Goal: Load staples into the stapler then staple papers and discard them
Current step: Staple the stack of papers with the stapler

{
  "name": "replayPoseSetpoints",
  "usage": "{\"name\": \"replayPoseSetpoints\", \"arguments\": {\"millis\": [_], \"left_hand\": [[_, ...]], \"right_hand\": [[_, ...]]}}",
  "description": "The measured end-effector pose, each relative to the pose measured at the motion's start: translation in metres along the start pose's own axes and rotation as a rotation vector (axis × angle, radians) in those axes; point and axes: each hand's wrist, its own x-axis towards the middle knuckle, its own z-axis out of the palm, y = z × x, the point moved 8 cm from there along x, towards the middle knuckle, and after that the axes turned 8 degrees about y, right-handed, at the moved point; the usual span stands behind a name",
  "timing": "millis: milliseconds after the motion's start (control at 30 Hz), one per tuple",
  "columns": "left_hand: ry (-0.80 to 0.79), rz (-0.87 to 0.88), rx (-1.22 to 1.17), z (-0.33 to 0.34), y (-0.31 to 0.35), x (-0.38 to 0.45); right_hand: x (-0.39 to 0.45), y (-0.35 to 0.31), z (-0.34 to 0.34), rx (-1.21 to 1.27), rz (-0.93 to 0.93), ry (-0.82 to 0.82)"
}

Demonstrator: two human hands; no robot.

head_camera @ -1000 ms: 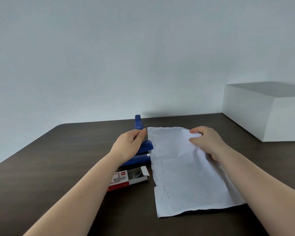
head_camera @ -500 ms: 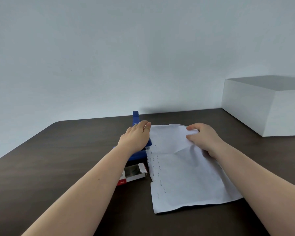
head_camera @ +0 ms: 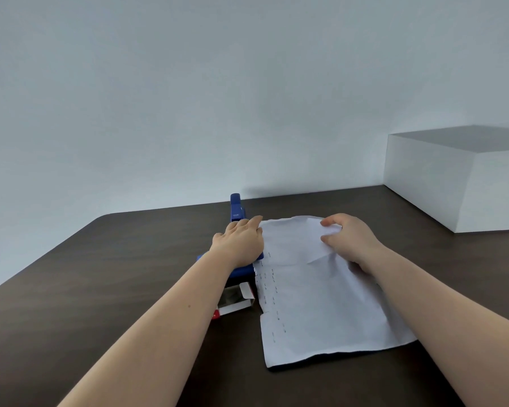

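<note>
A blue stapler (head_camera: 237, 210) lies on the dark table, its far end sticking out beyond my left hand (head_camera: 240, 242), which presses flat on top of it. White papers (head_camera: 315, 295) lie to its right, their left edge at the stapler's mouth and marked by several staples. My right hand (head_camera: 348, 242) rests on the papers' far part, fingers pinching a raised fold. An opened red and white staple box (head_camera: 236, 302) lies just in front of the stapler, partly hidden by my left forearm.
A large white box (head_camera: 465, 177) stands at the table's (head_camera: 100, 277) far right, against the pale wall. The table's rounded far-left corner is in view.
My left hand moved from the stapler's side to lie flat on top of it, pushing it down. The papers' far end has crept slightly farther away under my right hand.
</note>
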Motion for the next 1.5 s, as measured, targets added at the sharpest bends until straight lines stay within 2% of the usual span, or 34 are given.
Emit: {"name": "replayPoseSetpoints", "arguments": {"millis": [233,467,600,900,1033,1200,1367,1500], "left_hand": [[-0.079,0.025,0.027,0.004,0.003,0.001],[-0.016,0.082,0.198,0.006,0.002,-0.002],[-0.038,0.089,0.269,0.008,0.005,0.002],[-0.151,0.107,0.17,0.014,0.009,0.004],[-0.11,0.079,0.141,0.008,0.005,0.001],[-0.02,0.122,0.284,0.005,0.009,-0.002],[-0.045,0.132,0.398,0.01,0.011,-0.001],[-0.096,0.104,0.336,0.012,0.01,0.0]], "right_hand": [[0.001,-0.001,0.003,-0.065,-0.036,-0.017],[0.0,-0.004,0.005,-0.127,-0.072,-0.023],[0.001,-0.005,0.005,-0.154,-0.081,-0.028],[0.0,-0.008,0.006,-0.213,-0.099,-0.02],[0.002,-0.008,0.007,-0.219,-0.107,-0.018],[0.004,-0.007,0.008,-0.233,-0.116,-0.006],[0.004,-0.005,0.009,-0.233,-0.118,-0.015],[0.003,-0.005,0.006,-0.238,-0.129,-0.02]]}}
